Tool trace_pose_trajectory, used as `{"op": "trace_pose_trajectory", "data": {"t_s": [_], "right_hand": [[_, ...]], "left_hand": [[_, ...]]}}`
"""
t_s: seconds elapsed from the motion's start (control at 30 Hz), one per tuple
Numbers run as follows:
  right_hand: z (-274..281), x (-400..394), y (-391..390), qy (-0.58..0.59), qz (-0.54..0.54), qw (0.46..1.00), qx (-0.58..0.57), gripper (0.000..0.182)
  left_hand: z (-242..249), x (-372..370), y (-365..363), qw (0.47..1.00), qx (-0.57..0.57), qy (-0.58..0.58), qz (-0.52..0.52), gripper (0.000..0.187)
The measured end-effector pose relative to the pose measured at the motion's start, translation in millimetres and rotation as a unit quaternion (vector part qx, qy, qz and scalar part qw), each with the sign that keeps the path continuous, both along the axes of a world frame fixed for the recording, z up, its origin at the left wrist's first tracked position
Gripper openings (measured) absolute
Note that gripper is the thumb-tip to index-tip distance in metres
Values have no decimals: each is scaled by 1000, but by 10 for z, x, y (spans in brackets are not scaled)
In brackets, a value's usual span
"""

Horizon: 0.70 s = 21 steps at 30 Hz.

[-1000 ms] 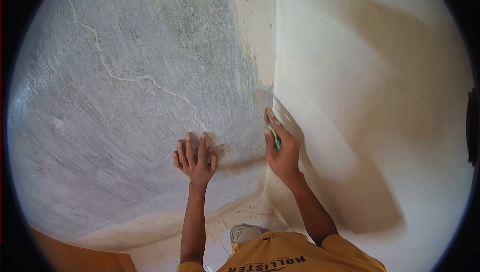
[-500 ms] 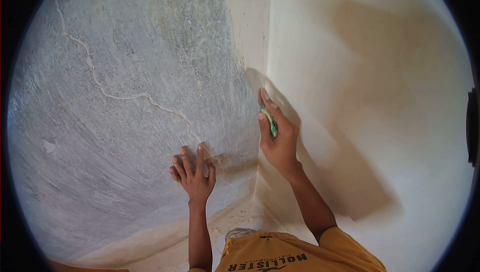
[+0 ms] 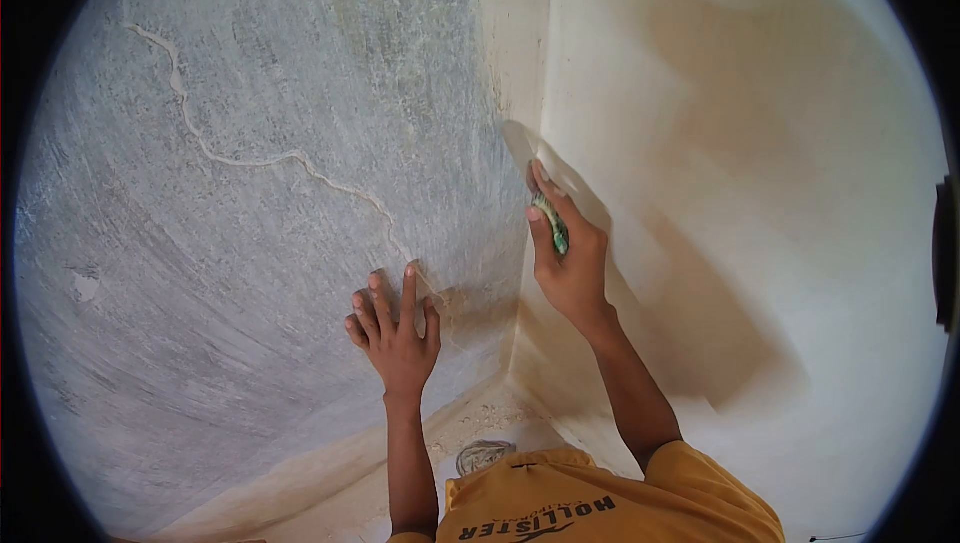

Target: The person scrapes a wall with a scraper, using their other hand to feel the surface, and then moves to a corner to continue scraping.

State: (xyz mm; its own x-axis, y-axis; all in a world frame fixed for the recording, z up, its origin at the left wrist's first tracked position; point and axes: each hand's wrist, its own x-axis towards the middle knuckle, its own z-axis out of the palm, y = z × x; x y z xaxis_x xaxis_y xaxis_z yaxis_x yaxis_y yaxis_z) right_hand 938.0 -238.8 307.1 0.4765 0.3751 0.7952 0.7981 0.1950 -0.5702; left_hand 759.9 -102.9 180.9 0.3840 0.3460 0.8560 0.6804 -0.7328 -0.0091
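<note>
My left hand (image 3: 398, 338) lies with spread fingers against the grey wall (image 3: 300, 63), its index fingertip at the lower part of a pale, winding crack line (image 3: 250, 160). Near the corner where the grey and cream walls meet, my right hand (image 3: 572, 258) is closed around a green-handled brush (image 3: 558, 235) with pale bristles. Its index finger points up along the corner. Part of the brush is hidden by my fingers.
The cream wall (image 3: 850, 243) rises on the right and carries broad shadows. Crumbs of debris (image 3: 490, 411) lie at the foot of the corner. A grey coiled bundle (image 3: 483, 456) shows beside the yellow shirt. A dark object (image 3: 943, 253) stands at the right edge.
The view has shifted, so the wall marks sit lower-framed differently. Both hands appear slightly higher and further right, the right one still holding the brush.
</note>
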Motion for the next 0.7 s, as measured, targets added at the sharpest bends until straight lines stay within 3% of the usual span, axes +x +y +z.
{"op": "trace_pose_trajectory", "data": {"t_s": [0.1, 0.27, 0.47, 0.57, 0.7], "right_hand": [[-483, 5, -37, -28, -8, 999, -25, 44], [-239, -27, -74, 23, 5, 999, -32, 43], [-383, -37, -116, 3, 5, 999, -44, 43], [-142, -79, -137, 51, 8, 996, -68, 44], [-304, -23, -122, 6, 2, 999, -44, 44]], "left_hand": [[-14, -39, -10, 1000, -9, 7, -6, 59], [-29, -18, -4, 1000, -16, -1, -4, 57], [-1, 13, -14, 1000, -10, 2, -9, 61], [-9, 3, -5, 1000, -3, 4, -9, 61], [11, 32, -55, 1000, -1, 6, -3, 61]]}}
